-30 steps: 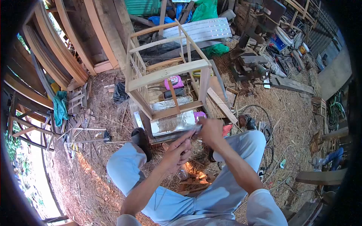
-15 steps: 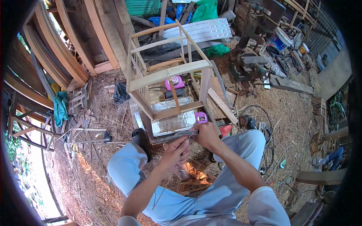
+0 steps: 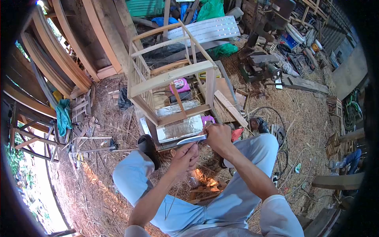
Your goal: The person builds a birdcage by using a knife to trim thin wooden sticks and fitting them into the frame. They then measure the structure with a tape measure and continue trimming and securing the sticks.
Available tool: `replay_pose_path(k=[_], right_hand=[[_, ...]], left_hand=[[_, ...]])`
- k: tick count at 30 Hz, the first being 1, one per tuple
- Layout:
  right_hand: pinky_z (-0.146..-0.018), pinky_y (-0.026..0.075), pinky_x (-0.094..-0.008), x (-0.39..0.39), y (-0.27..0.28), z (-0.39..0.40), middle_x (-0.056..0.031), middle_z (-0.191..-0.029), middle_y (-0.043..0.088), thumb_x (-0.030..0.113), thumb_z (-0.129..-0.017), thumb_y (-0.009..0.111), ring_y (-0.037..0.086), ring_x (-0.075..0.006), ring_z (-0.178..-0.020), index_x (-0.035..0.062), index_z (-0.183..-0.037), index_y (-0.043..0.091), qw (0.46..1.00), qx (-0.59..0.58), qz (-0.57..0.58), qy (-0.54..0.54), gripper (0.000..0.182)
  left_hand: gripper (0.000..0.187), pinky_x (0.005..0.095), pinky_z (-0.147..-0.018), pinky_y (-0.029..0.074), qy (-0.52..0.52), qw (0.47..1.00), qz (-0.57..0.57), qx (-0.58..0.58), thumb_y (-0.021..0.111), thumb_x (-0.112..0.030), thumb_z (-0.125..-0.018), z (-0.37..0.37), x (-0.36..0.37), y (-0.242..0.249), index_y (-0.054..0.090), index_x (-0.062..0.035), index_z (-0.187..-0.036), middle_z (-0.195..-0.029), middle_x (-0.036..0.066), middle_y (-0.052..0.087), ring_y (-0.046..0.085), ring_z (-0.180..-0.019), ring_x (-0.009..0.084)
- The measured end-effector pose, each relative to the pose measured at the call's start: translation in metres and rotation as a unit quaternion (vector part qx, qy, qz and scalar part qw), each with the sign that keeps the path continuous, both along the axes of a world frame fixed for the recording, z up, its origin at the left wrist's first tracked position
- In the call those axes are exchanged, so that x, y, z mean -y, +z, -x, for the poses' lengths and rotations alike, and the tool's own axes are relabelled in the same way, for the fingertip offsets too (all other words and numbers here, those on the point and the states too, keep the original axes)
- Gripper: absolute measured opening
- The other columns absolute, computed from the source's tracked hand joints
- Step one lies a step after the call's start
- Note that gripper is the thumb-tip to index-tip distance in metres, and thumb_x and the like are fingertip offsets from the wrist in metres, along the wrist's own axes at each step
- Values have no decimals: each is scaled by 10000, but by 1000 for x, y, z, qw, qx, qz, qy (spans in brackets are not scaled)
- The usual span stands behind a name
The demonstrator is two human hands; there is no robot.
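Note:
My right hand (image 3: 219, 138) is closed round the handle of a knife (image 3: 192, 139), whose blade points left. Just under the blade, my left hand (image 3: 184, 158) is closed with its fingers pressed together. Whatever its fingertips pinch is too small to make out. Beyond my hands a small wooden frame (image 3: 171, 79) with thin side slats stands on a low work surface. A purple tape measure (image 3: 208, 119) sits close behind my right hand. Another purple tape measure (image 3: 180, 84) shows through the frame. Between them lies a worn white board (image 3: 179, 128).
Shavings and straw cover the ground (image 3: 98, 130). Curved wooden pieces (image 3: 65, 51) lean at the left. A dark metal machine (image 3: 262, 65) stands at the back right. A power tool (image 3: 260, 124) with a cable lies right of my knee. A dark sandal (image 3: 148, 150) is on my left foot.
The knife blade has turned so more of its flat shows, and my right hand has shifted slightly right. My left hand stays closed below it. The view has moved a little.

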State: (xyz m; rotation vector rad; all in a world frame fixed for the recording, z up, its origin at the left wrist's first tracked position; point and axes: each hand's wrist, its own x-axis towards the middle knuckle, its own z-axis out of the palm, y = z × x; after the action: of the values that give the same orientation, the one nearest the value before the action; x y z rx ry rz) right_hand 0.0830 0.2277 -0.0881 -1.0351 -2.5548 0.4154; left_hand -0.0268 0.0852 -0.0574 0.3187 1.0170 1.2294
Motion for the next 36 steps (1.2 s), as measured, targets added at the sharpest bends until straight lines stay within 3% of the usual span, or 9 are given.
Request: replay_pose_path(k=[2, 4, 8, 15, 25, 28, 30, 31, 36], right_hand=[[-562, 512, -444, -12, 1, -1, -172, -645, 640, 174, -747, 579, 650, -330, -597, 64, -686, 660, 1000, 15, -9, -7, 150], [-584, 512, -455, -38, 0, -9, -187, -637, 630, 170, -738, 591, 646, -338, -614, 45, -698, 664, 989, 29, 11, -142, 150], [-598, 513, -457, -49, 7, -22, -201, -637, 618, 167, -712, 618, 638, -354, -628, 38, -713, 667, 986, -43, 38, -155, 138], [-587, 510, -461, -3, -6, 0, -189, -628, 614, 168, -673, 661, 630, -362, -616, 74, -722, 658, 997, -36, 61, 38, 105], [-590, 509, -450, -1, 3, -3, -168, -632, 625, 176, -668, 664, 639, -339, -617, 90, -718, 662, 996, 13, 57, 67, 99], [-602, 510, -451, -24, -3, -9, -162, -634, 625, 174, -673, 658, 638, -344, -623, 91, -720, 669, 999, -4, 48, 21, 96], [-615, 509, -449, -53, -2, -13, -156, -639, 626, 153, -681, 643, 632, -349, -620, 94, -732, 678, 983, -19, 52, -174, 86], [-615, 509, -449, -50, 0, -17, -156, -639, 626, 153, -681, 643, 632, -349, -620, 94, -732, 678, 982, -23, 52, -179, 86], [-591, 505, -416, -7, 4, -17, -156, -658, 635, 103, -621, 699, 636, -322, -617, 56, -695, 656, 991, -124, 53, -3, 98]], left_hand=[[461, 177, -379, 239, 12, 1000, -6, -6, 461, -261, -971, 0, 3, 4, 342, -160, -1406, -696, -39, 304, 252, -481, 38], [371, 170, -373, 245, -24, 999, -47, -15, 454, -234, -974, 0, 12, 7, 412, -118, -1324, -696, -37, 319, 281, -479, 34], [316, 162, -367, 245, -20, 998, -41, -39, 445, -225, -976, 2, 14, 15, 428, -99, -1265, -706, -25, 346, 306, -474, 33], [348, 167, -333, 237, 4, 999, -32, -22, 421, -230, -984, 3, -3, 6, 372, -126, -1313, -726, 4, 387, 305, -432, 45], [486, 167, -331, 271, -56, 998, -36, 1, 426, -260, -984, 4, 7, 0, 263, -213, -1439, -668, -20, 341, 288, -419, 34], [498, 162, -331, 285, -61, 996, -45, -51, 433, -193, -979, 2, 14, 12, 264, -197, -1447, -659, -28, 335, 306, -427, 25], [496, 164, -336, 293, -87, 994, -48, -47, 433, -200, -978, -10, 22, 13, 269, -194, -1445, -658, -28, 327, 304, -431, 27], [493, 166, -341, 301, -114, 991, -48, -41, 434, -206, -977, -11, 24, 16, 274, -191, -1443, -656, -28, 319, 302, -435, 30], [450, 182, -350, 326, 0, 998, -62, 14, 399, -211, -990, 5, 8, 8, 304, -163, -1427, -648, -24, 310, 294, -425, 44]])
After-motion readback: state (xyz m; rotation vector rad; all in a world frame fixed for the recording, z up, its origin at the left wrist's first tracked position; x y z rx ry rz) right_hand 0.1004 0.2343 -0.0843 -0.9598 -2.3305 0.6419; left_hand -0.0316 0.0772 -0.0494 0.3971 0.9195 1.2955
